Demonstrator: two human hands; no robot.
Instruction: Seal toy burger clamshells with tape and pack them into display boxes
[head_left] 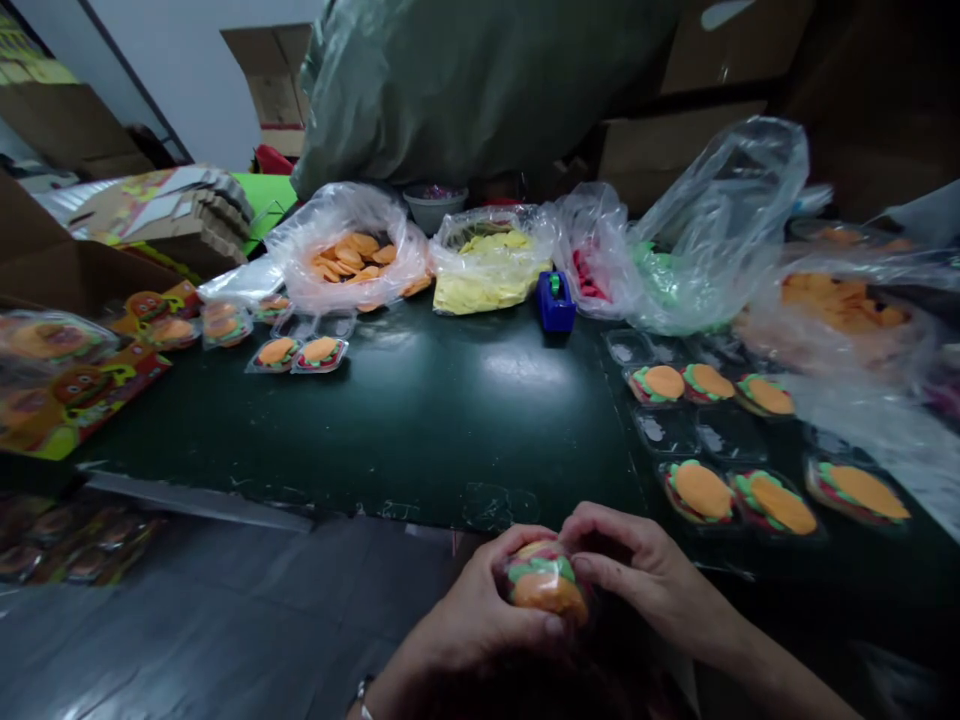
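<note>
Just off the table's front edge, my left hand (487, 600) is wrapped round a toy burger in a clear plastic case (546, 578). Orange bun halves and green and red layers show through the plastic. My right hand (637, 560) closes its thumb and fingers on the case's right edge; whatever lies between those fingertips is hidden. Nearest on the right, open clear cases hold toy burgers (701, 490) with orange tops. Two more burger packs (320, 352) lie at the table's back left.
Along the back stand bags of orange pieces (352, 258), yellow sheets (491, 270), red pieces (589, 275) and green pieces (664, 275). A blue tape dispenser (556, 302) stands before them on the dark green table (450, 420). Printed burger boxes (82, 395) are at left.
</note>
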